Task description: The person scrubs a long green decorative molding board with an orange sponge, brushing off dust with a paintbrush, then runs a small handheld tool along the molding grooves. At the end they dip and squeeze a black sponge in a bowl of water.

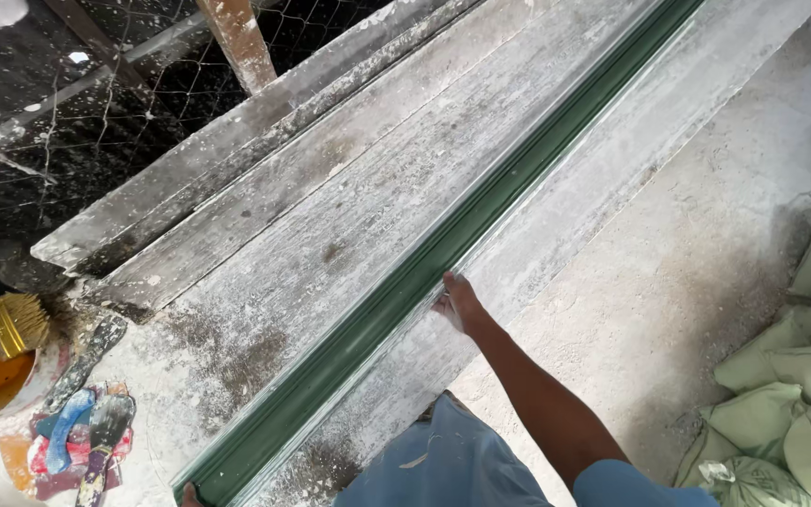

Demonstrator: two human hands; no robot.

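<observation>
Item: long green moulded trough (pixel 424 272), a mould of cornice-like profile, lying lengthwise on a plaster-caked wooden workbench (pixel 330 188), running from the near lower left to the far upper right of the view. Right hand (pixel 457 302) — set on the trough's near edge about midway along, fingers curled over the rim and gripping it, arm stretched forward from a blue sleeve. Left hand (pixel 190 493) — only a sliver shows at the bottom edge, touching the near end of the trough; whether it clasps or merely rests there cannot be told. Step in hand, as judged: seating or steadying the trough on the bench, both hands on the same piece, one at its end and one at mid-length. The next move would call for even pressure along the rim so the long, narrow piece keeps straight and does not twist or slide on the dusty boards. Adjacent stock: a brush with yellow ferrule and pale bristles (pixel 7 324) resting in a tub of orange-brown liquid at far left; two scrapers (pixel 96 413) with plaster-crusted blades lying on a stained rag beside it; wire netting (pixel 96 94) beyond the bench — dark ground behind it; pale green sacks (pixel 800 394) piled on the concrete floor at right.
</observation>
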